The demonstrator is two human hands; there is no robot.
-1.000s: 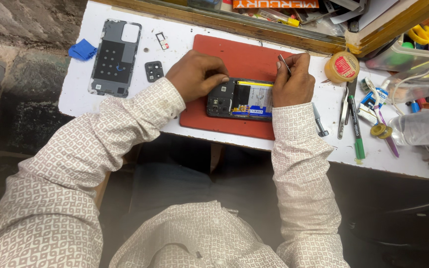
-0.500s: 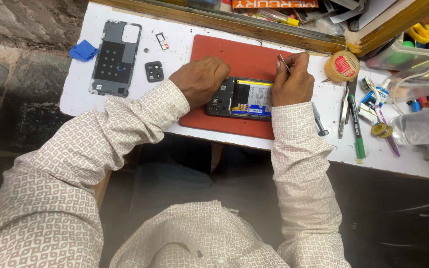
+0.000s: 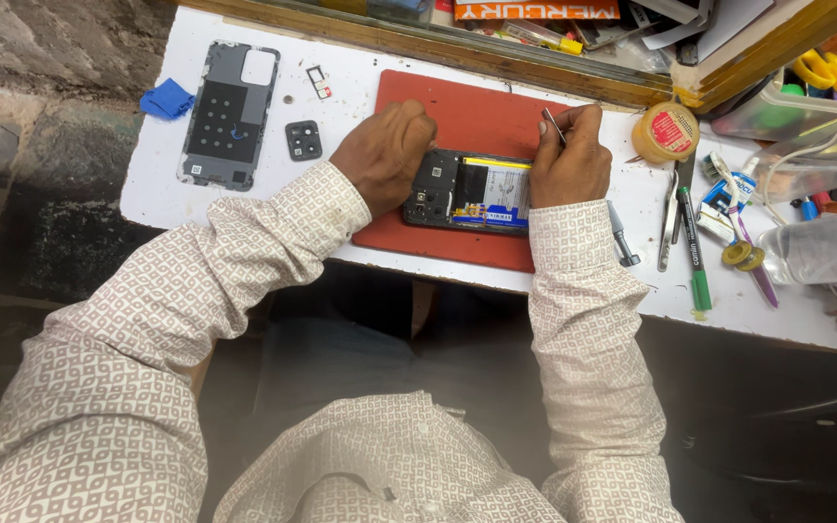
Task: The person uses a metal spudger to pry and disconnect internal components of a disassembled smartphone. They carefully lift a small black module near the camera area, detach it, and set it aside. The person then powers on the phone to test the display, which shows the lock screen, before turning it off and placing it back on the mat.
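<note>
- Head view: I see a white table (image 3: 244,208) with a red mat (image 3: 481,116) on it, near the far edge.
- Opened phone (image 3: 472,194) lies flat on the mat, back off, battery and board showing, long side running left-right.
- My left hand (image 3: 385,155) rests on the phone's left end, fingers curled down onto it, pinning it; not wrapped around it.
- My right hand (image 3: 573,160) sits at the phone's right end, fingers pinched shut on a thin metal tool (image 3: 552,126); tool's upper end sticks up past the knuckles, tip hidden, so I can't tell where it touches.
- Back cover (image 3: 230,116) lies inside-up on the table, well left of the mat.
- Tape roll (image 3: 666,133), yellowish with a red centre, just right of the mat's far corner.
- Green pen (image 3: 695,257) and tweezers (image 3: 668,218) lie side by side right of my right hand.
- Small screwdriver (image 3: 620,237) just beside my right sleeve.
- Blue cloth scrap (image 3: 167,99) at the table's left edge, beside the cover.
- Camera cover piece (image 3: 303,140) between back cover and mat.
- SIM tray (image 3: 320,82) near the far edge, apart from the rest.
</note>
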